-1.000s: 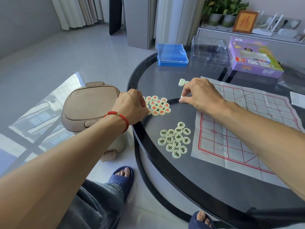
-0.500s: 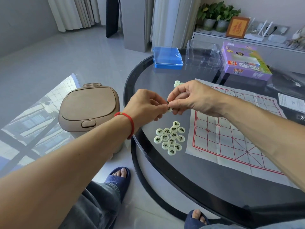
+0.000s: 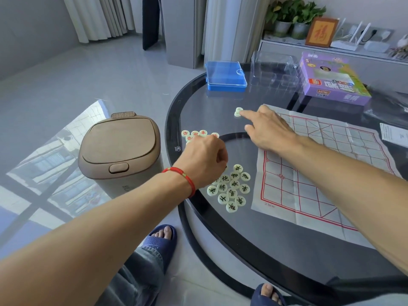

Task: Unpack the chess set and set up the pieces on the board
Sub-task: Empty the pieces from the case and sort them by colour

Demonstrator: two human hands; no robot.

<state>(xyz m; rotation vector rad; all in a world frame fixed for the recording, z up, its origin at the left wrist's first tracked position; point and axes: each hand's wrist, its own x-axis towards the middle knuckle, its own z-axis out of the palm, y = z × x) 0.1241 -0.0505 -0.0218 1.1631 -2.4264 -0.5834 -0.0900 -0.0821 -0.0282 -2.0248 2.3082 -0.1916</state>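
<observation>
Glass table top: glossy, smooth, dark rim. Board: thin paper sheet, matt, creased w/ fold lines. Pieces: pale plastic discs, slight sheen. Blue case: translucent plastic, shiny. Purple box: printed card. Bin: matt brown plastic lid. Floor tiles: polished, reflective.

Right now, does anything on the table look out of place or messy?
No piece stands on the paper board yet. The black-lettered pieces and red-lettered pieces lie in loose clusters on the glass beside it, and a few pieces sit apart near the right hand. The board is creased and lies askew.
</observation>
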